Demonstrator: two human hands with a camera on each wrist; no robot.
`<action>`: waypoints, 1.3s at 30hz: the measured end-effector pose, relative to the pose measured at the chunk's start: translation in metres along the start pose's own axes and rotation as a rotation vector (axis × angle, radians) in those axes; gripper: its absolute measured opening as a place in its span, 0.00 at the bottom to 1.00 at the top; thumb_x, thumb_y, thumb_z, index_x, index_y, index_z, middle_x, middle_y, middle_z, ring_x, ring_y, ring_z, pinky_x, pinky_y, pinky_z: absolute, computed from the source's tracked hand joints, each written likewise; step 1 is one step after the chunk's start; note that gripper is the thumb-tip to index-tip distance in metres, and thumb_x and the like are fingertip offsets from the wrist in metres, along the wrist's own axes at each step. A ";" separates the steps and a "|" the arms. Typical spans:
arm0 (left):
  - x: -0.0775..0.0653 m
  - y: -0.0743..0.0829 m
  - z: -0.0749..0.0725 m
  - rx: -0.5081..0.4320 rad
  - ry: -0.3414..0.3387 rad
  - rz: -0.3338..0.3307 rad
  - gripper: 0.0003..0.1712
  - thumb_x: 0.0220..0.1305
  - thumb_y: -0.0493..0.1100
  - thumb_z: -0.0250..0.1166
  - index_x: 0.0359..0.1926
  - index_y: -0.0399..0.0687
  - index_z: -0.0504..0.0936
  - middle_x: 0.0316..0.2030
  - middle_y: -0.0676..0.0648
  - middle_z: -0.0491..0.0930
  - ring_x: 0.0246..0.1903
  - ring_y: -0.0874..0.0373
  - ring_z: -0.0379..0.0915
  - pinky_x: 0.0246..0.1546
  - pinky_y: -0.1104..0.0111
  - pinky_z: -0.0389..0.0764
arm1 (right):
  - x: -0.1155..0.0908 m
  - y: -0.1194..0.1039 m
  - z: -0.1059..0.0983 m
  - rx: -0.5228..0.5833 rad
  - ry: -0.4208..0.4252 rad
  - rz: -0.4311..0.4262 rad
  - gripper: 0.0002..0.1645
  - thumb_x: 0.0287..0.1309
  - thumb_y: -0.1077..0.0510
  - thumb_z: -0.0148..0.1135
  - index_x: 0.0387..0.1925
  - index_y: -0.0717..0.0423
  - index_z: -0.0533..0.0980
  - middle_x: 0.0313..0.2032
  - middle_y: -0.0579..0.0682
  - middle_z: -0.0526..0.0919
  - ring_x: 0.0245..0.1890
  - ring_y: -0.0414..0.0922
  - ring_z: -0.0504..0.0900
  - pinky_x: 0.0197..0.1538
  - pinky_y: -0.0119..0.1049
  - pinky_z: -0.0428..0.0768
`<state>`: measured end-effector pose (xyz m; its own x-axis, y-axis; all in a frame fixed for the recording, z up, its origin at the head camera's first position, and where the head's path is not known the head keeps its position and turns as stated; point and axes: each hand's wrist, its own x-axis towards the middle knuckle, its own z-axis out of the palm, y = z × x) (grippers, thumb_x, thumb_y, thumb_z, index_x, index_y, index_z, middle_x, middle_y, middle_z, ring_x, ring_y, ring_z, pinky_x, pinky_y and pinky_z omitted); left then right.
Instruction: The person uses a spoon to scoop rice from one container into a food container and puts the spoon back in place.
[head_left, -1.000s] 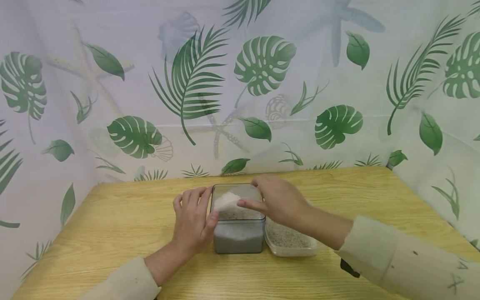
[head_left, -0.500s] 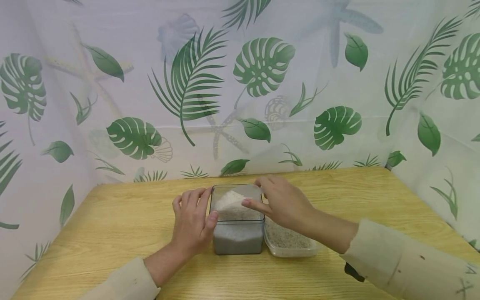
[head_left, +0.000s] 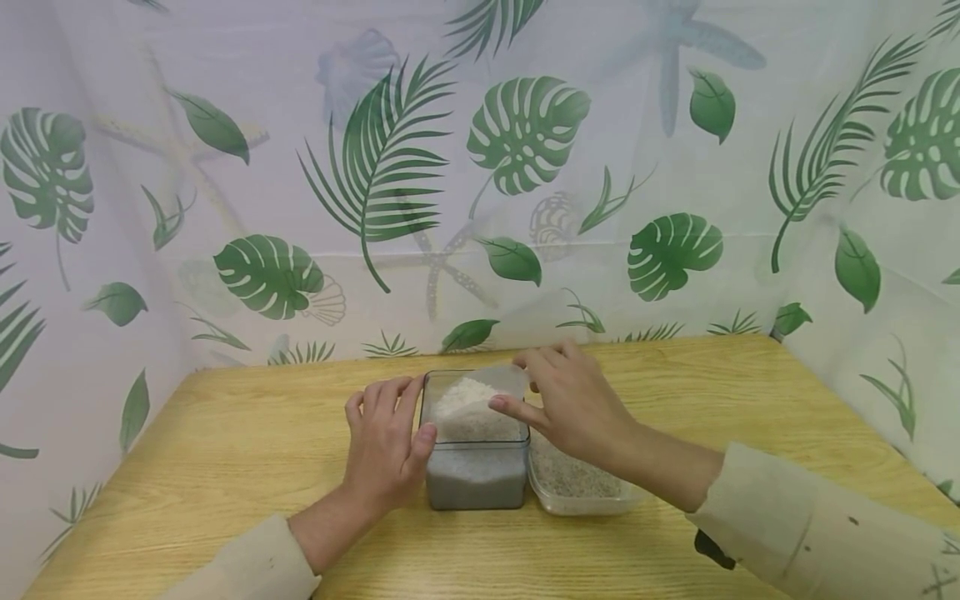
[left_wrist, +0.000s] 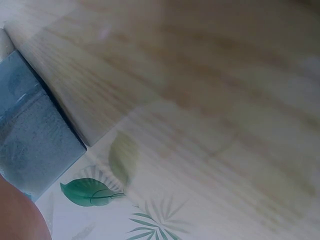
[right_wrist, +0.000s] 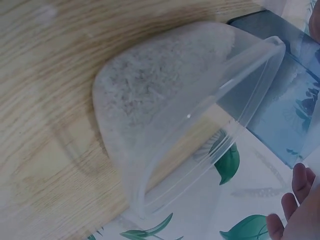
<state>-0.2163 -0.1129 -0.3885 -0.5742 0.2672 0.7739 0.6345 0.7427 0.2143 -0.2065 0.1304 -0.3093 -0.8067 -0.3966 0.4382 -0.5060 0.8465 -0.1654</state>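
In the head view a smoky grey square storage box with a clear upper part stands mid-table, a mound of white rice-like grains inside. My left hand holds its left side, the index fingertip by the far corner and the thumb at the near corner. At the far right corner my right hand pinches a thin translucent lid, thumb above the box and fingers bent behind. How much of the lid lies under the hand is hidden. The right wrist view shows curled right fingers beside the bluish box.
Just right of the box is a clear plastic tub of similar grains, partly under my right forearm. The wood-grain table ends at a leaf-printed cloth behind and at both sides.
My right hand has drawn slightly to the right, with the lid, and the grains show more clearly. The left hand, box and tub stay nearly where they were.
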 end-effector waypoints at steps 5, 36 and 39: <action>0.000 0.000 0.001 -0.005 0.003 0.002 0.46 0.75 0.66 0.28 0.61 0.33 0.77 0.51 0.36 0.76 0.52 0.41 0.67 0.52 0.41 0.55 | -0.001 0.000 -0.004 0.029 -0.004 0.044 0.33 0.62 0.33 0.61 0.55 0.54 0.77 0.35 0.45 0.80 0.53 0.50 0.70 0.56 0.56 0.62; -0.001 0.001 0.001 -0.003 -0.005 0.004 0.44 0.75 0.64 0.30 0.61 0.33 0.76 0.51 0.35 0.76 0.52 0.41 0.66 0.52 0.41 0.55 | -0.039 0.047 -0.039 0.049 0.060 0.138 0.35 0.67 0.36 0.56 0.61 0.58 0.73 0.40 0.53 0.84 0.59 0.58 0.67 0.56 0.64 0.52; -0.001 0.000 0.001 -0.006 -0.001 0.004 0.43 0.75 0.63 0.32 0.61 0.33 0.76 0.51 0.35 0.76 0.53 0.41 0.66 0.52 0.41 0.54 | -0.048 0.055 -0.042 0.050 0.059 0.153 0.36 0.67 0.36 0.55 0.62 0.59 0.72 0.43 0.54 0.83 0.59 0.57 0.67 0.56 0.65 0.52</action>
<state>-0.2161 -0.1127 -0.3896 -0.5725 0.2705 0.7740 0.6396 0.7380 0.2152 -0.1827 0.2109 -0.3023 -0.8571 -0.2416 0.4550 -0.3943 0.8761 -0.2775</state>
